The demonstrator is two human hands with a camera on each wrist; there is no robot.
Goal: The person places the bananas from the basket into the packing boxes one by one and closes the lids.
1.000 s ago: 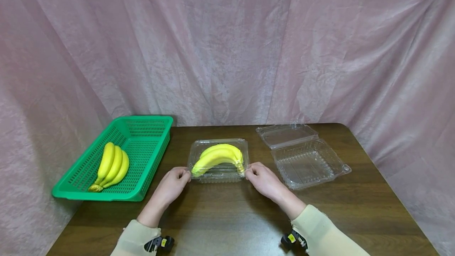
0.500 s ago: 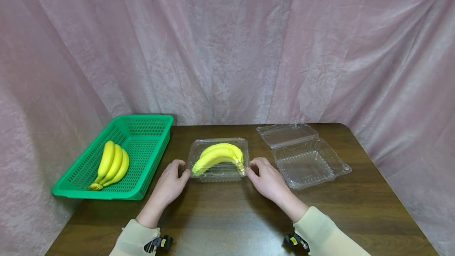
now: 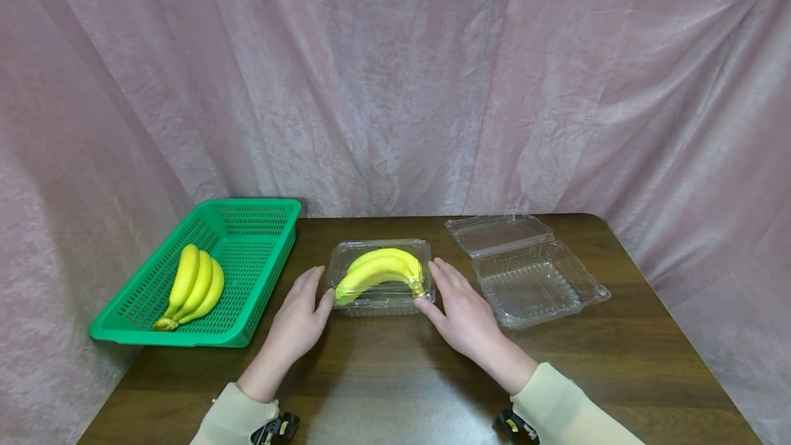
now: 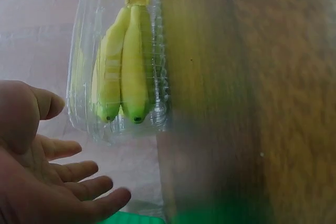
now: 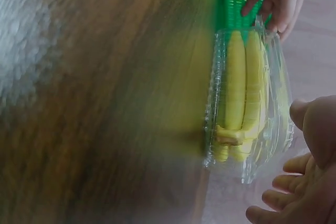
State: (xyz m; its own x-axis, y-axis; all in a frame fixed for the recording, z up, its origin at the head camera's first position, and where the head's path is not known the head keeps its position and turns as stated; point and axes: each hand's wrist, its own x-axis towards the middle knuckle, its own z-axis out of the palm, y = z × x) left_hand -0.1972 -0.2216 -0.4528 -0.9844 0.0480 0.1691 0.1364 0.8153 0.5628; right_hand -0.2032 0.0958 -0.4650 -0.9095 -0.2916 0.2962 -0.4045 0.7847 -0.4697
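A clear plastic clamshell container point(image 3: 338, 261) stands at the middle of the table with its lid down over a bunch of yellow bananas point(image 3: 378, 273). Beside its left end is my left hand point(image 3: 295, 318), fingers straight and spread, thumb at the front left corner. My right hand point(image 3: 466, 313) flanks the other end, fingers extended and thumb tip at the front right corner. In the left wrist view the bananas' green tips point(image 4: 137, 114) show through the plastic, with the palm facing the container. The right wrist view shows the stem end point(image 5: 230, 136) and loosely spread fingers.
A green plastic basket point(image 3: 272, 280) stands on the left, holding another banana bunch point(image 3: 196, 287). To the right, a second clear clamshell point(image 3: 537, 287) lies with its lid point(image 3: 500, 233) folded back. A pink curtain point(image 3: 395, 88) hangs behind the wooden table point(image 3: 395, 376).
Both hands have gone from pinching the container's front corners to straightened fingers along its ends. The container and the bananas in it stay in place.
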